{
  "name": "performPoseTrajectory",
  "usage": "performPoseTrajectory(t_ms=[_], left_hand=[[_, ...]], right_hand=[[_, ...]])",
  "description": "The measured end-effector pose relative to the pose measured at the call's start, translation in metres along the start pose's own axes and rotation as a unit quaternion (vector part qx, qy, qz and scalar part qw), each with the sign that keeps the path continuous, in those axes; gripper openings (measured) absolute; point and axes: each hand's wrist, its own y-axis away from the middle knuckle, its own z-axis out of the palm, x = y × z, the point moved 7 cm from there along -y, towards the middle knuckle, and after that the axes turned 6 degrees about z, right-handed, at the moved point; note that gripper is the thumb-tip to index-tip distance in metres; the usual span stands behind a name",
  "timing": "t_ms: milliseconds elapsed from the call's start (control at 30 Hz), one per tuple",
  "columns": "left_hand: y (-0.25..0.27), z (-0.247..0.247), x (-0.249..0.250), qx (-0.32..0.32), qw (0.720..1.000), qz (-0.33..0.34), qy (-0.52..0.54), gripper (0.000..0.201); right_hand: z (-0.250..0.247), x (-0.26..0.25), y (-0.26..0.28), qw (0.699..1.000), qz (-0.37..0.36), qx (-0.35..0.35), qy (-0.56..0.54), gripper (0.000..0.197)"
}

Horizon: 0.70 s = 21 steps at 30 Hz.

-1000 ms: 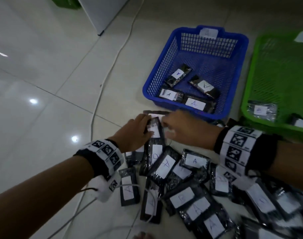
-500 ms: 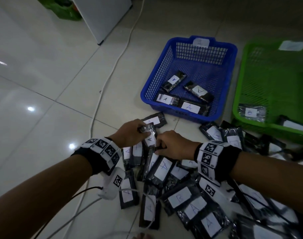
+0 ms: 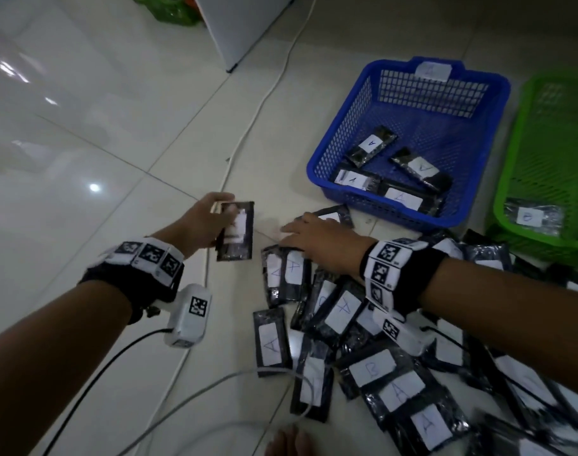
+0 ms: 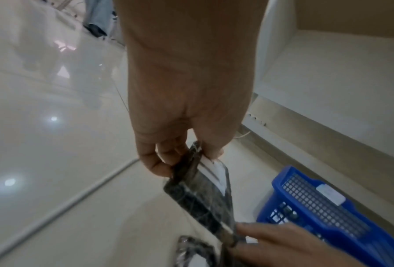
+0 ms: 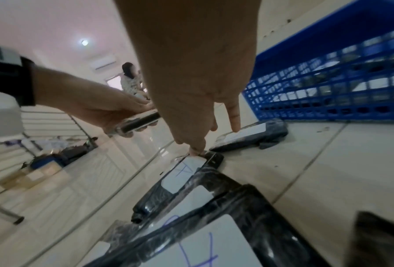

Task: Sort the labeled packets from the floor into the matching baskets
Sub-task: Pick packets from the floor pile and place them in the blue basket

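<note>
- Your left hand (image 3: 206,222) pinches a black packet (image 3: 235,231) off the floor, thumb on the label face and fingers curled behind its top end; the left wrist view shows it may be two stacked, hard to tell.
- That held packet hangs straight from the pinch without drooping, so I'd judge it light and fairly stiff, a flat block in crinkly clear wrap.
- The wrap is glossy and throws highlights; expect it to be slippery. Pinch across the paper label, not the bare film.
- Your right hand (image 3: 317,238) is spread low over the pile, fingers straight; the right wrist view puts one fingertip (image 5: 197,150) on the top edge of a packet marked A (image 5: 184,171), holding nothing.
- Beside that fingertip another packet (image 5: 251,135) lies just short of the blue basket (image 3: 409,212).
- To lift the A packet, hook its short end free of its overlapping neighbour, then pinch thumb over label.
- The blue basket already holds several packets marked A; the green basket (image 3: 508,205) to its right holds one whose letter looks like a B.
- The label on your held packet is blurred, so I cannot tell its letter: read it before you drop it.
- Many packets (image 3: 389,383) remain heaped on the tiled floor (image 3: 116,143), overlapping, so one may drag another along.
</note>
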Motion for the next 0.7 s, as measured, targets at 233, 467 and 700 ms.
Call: performPoseTrajectory(t_ms=[233, 467, 700], left_hand=[[0.013, -0.023, 0.012, 0.021, 0.999, 0.034, 0.012, 0.026], [-0.034, -0.037, 0.099, 0.115, 0.973, 0.134, 0.151, 0.010], [-0.079, 0.063, 0.159, 0.067, 0.976, 0.205, -0.024, 0.011]], right_hand=[[0.008, -0.022, -0.013, 0.990, -0.050, -0.009, 0.131, 0.040], [-0.098, 0.043, 0.026, 0.996, 0.069, -0.042, -0.046, 0.023], [-0.160, 0.191, 0.079, 0.936, 0.322, 0.101, -0.098, 0.036]])
